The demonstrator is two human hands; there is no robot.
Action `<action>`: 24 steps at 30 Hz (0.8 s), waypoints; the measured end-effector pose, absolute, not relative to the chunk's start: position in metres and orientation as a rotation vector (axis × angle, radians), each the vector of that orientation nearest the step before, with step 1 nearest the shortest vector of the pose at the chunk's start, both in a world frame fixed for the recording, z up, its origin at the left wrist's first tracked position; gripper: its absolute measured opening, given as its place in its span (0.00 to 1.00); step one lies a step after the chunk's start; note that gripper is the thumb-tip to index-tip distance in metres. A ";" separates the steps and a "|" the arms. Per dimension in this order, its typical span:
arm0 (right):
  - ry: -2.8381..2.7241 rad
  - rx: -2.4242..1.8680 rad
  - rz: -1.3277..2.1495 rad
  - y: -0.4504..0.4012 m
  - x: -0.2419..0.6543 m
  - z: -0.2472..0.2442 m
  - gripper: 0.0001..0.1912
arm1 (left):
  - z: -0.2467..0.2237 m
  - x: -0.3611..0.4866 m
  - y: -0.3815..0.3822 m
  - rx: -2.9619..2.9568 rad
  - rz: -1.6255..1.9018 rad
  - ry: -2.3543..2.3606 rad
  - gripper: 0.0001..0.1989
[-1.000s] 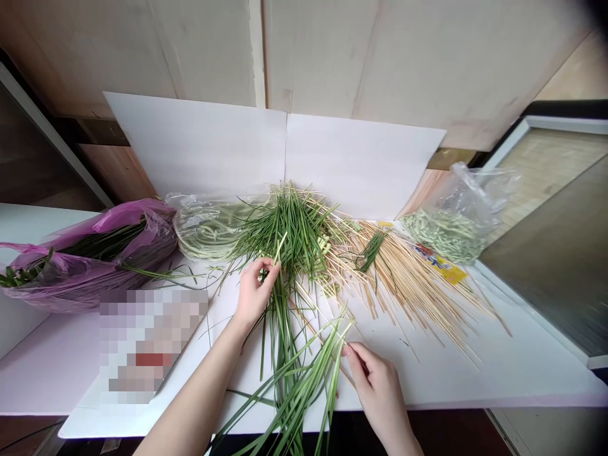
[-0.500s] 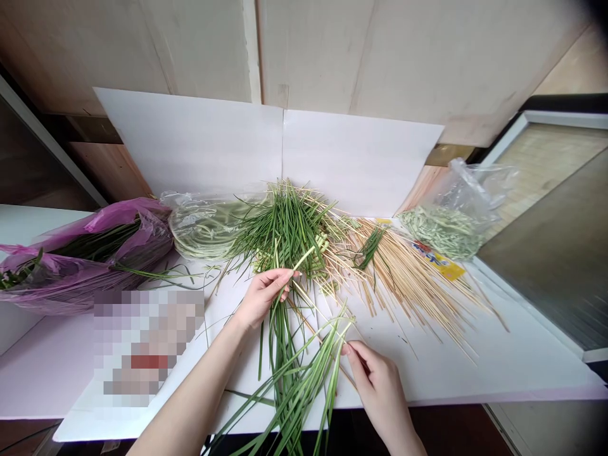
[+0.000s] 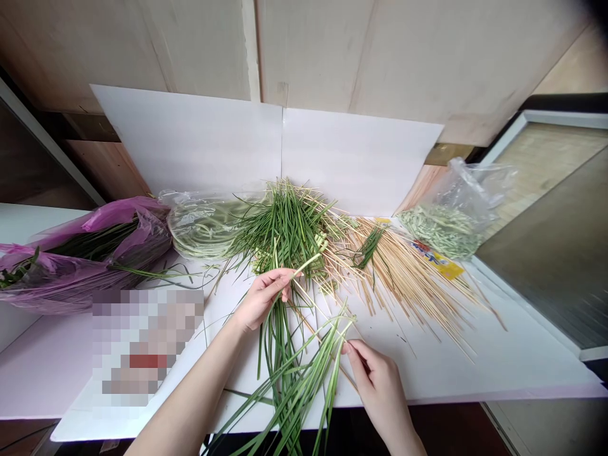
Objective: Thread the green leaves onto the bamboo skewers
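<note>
Your left hand (image 3: pixel 263 299) is clenched around a bunch of long green blades (image 3: pixel 282 367), which hang down across the white tabletop (image 3: pixel 475 367) and over its near edge. A pale stem sticks out past your left fingers (image 3: pixel 280 278) toward the upper right. Your right hand (image 3: pixel 375 386) is beside the loose blade tips, with its thumb and forefinger pinched close together; you can't tell from this view whether they've caught a blade.

Just beyond your left hand is a heap of green blades (image 3: pixel 285 231), mixed at its right side with a spread of thin wooden sticks (image 3: pixel 403 278). A clear plastic bag of coiled pale strands (image 3: pixel 204 228) touches the heap on the left, and a purple plastic bag of dark greens (image 3: pixel 147 218) lies further left. To the right, a clear plastic bag of pale green pieces (image 3: pixel 463 196) sits behind a yellow printed packet (image 3: pixel 444 266). White panels (image 3: pixel 361 158) stand behind it all, and a blurred patch (image 3: pixel 147 345) hides something left of your forearm.
</note>
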State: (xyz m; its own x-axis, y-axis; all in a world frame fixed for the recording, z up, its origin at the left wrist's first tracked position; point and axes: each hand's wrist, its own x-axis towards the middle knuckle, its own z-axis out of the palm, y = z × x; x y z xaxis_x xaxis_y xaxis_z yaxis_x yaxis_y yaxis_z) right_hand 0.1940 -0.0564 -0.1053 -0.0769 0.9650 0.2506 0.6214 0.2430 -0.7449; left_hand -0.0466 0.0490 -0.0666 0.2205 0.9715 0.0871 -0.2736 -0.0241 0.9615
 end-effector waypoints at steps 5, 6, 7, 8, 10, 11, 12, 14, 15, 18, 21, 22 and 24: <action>-1.781 -1.462 0.601 -0.056 0.194 -0.104 0.22 | -0.066 -0.047 0.049 1.176 1.179 0.835 0.14; -1.782 -1.464 0.599 -0.056 0.195 -0.104 0.22 | -0.066 -0.046 0.048 1.188 1.168 0.837 0.14; -1.782 -1.467 0.598 -0.056 0.195 -0.105 0.23 | -0.065 -0.046 0.048 1.196 1.158 0.839 0.14; -1.782 -1.469 0.600 -0.056 0.195 -0.105 0.23 | -0.064 -0.046 0.047 1.201 1.152 0.841 0.14; -1.779 -1.471 0.605 -0.057 0.195 -0.105 0.23 | -0.064 -0.045 0.047 1.194 1.153 0.841 0.14; -1.778 -1.470 0.606 -0.056 0.195 -0.106 0.23 | -0.064 -0.045 0.047 1.182 1.161 0.837 0.13; -1.778 -1.471 0.607 -0.056 0.195 -0.106 0.23 | -0.065 -0.044 0.047 1.165 1.174 0.832 0.13; -1.784 -1.474 0.606 -0.056 0.195 -0.106 0.24 | -0.067 -0.044 0.048 1.134 1.207 0.826 0.12; -1.788 -1.476 0.606 -0.056 0.195 -0.106 0.24 | -0.068 -0.043 0.048 1.126 1.220 0.829 0.11; -1.796 -1.480 0.614 -0.056 0.194 -0.105 0.23 | -0.070 -0.043 0.049 1.123 1.240 0.843 0.10; -1.792 -1.480 0.623 -0.056 0.194 -0.106 0.23 | -0.071 -0.043 0.050 1.117 1.248 0.838 0.09; -1.792 -1.479 0.621 -0.056 0.194 -0.106 0.23 | -0.071 -0.044 0.050 1.114 1.255 0.837 0.09; -1.793 -1.479 0.608 -0.057 0.194 -0.106 0.23 | -0.072 -0.044 0.050 1.106 1.270 0.842 0.10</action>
